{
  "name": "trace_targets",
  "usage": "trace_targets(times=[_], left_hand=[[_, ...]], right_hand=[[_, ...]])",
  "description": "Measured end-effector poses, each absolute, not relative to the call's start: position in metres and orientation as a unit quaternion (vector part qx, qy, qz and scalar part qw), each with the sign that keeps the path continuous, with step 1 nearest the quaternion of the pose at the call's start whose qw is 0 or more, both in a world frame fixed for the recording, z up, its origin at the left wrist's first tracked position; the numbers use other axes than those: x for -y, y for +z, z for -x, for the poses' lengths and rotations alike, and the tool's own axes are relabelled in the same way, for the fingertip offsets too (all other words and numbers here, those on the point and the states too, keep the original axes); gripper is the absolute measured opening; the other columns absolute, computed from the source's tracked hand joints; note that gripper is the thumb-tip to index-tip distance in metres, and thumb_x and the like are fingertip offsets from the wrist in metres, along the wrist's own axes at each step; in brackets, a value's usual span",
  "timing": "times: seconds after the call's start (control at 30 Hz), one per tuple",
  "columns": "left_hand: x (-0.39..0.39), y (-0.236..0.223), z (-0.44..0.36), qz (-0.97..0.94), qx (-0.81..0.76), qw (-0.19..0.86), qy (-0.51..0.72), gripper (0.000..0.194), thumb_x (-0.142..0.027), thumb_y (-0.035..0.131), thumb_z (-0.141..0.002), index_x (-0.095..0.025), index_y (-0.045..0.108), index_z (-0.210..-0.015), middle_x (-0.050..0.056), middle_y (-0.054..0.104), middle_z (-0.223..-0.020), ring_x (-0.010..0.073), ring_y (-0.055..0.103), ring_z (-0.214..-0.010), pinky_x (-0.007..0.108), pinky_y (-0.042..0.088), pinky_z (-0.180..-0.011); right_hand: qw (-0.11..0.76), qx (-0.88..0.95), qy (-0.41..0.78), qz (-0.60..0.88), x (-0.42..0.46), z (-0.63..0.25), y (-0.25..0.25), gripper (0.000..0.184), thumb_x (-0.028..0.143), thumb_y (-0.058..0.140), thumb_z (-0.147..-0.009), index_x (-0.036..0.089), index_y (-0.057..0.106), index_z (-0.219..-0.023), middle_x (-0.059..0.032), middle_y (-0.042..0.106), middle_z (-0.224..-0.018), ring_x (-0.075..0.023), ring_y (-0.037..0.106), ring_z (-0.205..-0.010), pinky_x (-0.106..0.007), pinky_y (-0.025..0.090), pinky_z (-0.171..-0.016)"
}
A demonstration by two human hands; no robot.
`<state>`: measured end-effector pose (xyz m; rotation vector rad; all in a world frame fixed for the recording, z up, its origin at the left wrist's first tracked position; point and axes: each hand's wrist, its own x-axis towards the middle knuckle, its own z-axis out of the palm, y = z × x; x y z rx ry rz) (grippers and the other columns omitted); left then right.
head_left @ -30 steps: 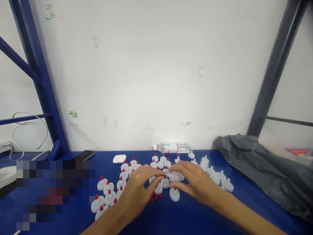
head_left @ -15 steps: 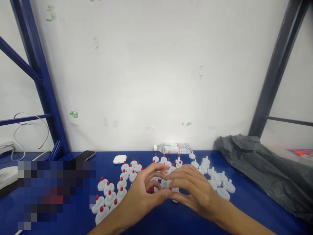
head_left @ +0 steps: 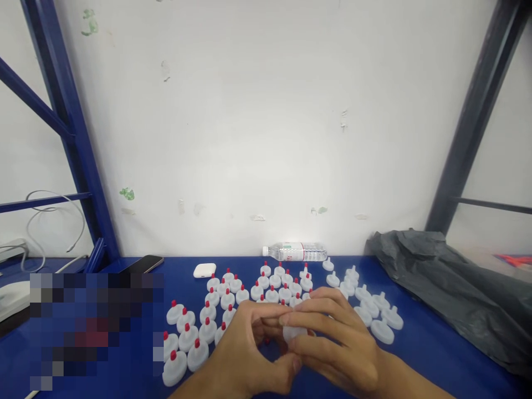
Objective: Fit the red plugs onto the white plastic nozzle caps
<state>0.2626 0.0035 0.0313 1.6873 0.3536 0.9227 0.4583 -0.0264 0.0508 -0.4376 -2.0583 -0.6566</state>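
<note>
Between my two hands is a round white plastic spout cap (head_left: pixel 294 333), partly covered by fingers; its spout cannot be made out. My left hand (head_left: pixel 249 346) curls around it from the left, fingers behind it and thumb below. From the right, my right hand (head_left: pixel 343 338) wraps its fingers over the cap's front and side. Beyond and left of my hands stand several white spout caps with red tips (head_left: pixel 198 354). To the right lie several white spout caps without red tips (head_left: pixel 381 331). A small red piece (head_left: pixel 267 341) shows beneath my left fingers.
A clear plastic bottle (head_left: pixel 296 252) lies along the wall. Left of it are a small white case (head_left: pixel 205 270) and a dark phone (head_left: pixel 145 264). A dark grey plastic bag (head_left: pixel 440 288) covers the table's right side. Blue metal posts (head_left: pixel 70 127) stand at both sides.
Both hands have moved slightly down and toward me, uncovering more red-tipped caps behind them. The white cap between the fingers now shows more clearly.
</note>
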Motion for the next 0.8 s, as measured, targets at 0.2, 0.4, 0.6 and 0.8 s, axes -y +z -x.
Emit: trace_targets(times=[0.2, 0.4, 0.6, 0.8], left_hand=[[-0.015, 0.036, -0.26, -0.714, -0.195, 0.55, 0.386, 0.048, -0.025, 0.074, -0.081, -0.018, 0.058, -0.125, 0.01, 0.072, -0.109, 0.0237, 0.068, -0.102, 0.035, 0.054, -0.09], [-0.04, 0.057, -0.243, -0.764, -0.339, 0.345, 0.427, 0.018, -0.038, 0.055, -0.097, -0.023, 0.061, -0.104, 0.006, 0.062, -0.12, 0.0151, 0.064, -0.081, 0.031, 0.053, -0.078], [-0.059, 0.058, -0.231, -0.816, -0.417, 0.153, 0.37, 0.024, -0.04, 0.048, -0.099, -0.027, 0.067, -0.099, 0.004, 0.063, -0.113, 0.0235, 0.06, -0.105, 0.039, 0.047, -0.093], [-0.055, 0.051, -0.233, -0.839, -0.466, 0.088, 0.267, 0.032, -0.033, 0.034, -0.103, -0.024, 0.065, -0.1, 0.005, 0.068, -0.093, 0.026, 0.06, -0.095, 0.042, 0.045, -0.087]], right_hand=[[0.393, 0.849, -0.277, 0.221, 0.023, -0.462, 0.05, 0.018, 0.017, 0.057, -0.099, 0.018, 0.065, -0.115, -0.0059, 0.075, -0.116, -0.0173, 0.064, -0.114, -0.037, 0.04, -0.106], [0.4, 0.811, -0.266, 0.334, 0.004, -0.487, 0.05, 0.025, 0.01, 0.055, -0.095, 0.019, 0.059, -0.118, -0.0114, 0.069, -0.122, -0.0219, 0.063, -0.11, -0.045, 0.043, -0.098], [0.373, 0.778, -0.27, 0.428, -0.023, -0.52, 0.05, 0.018, 0.015, 0.05, -0.098, 0.023, 0.06, -0.111, -0.0089, 0.069, -0.116, -0.0248, 0.064, -0.109, -0.047, 0.044, -0.097], [0.335, 0.752, -0.237, 0.516, -0.035, -0.536, 0.044, 0.017, 0.022, 0.046, -0.1, 0.024, 0.062, -0.106, -0.006, 0.072, -0.105, -0.0243, 0.066, -0.099, -0.048, 0.045, -0.097]])
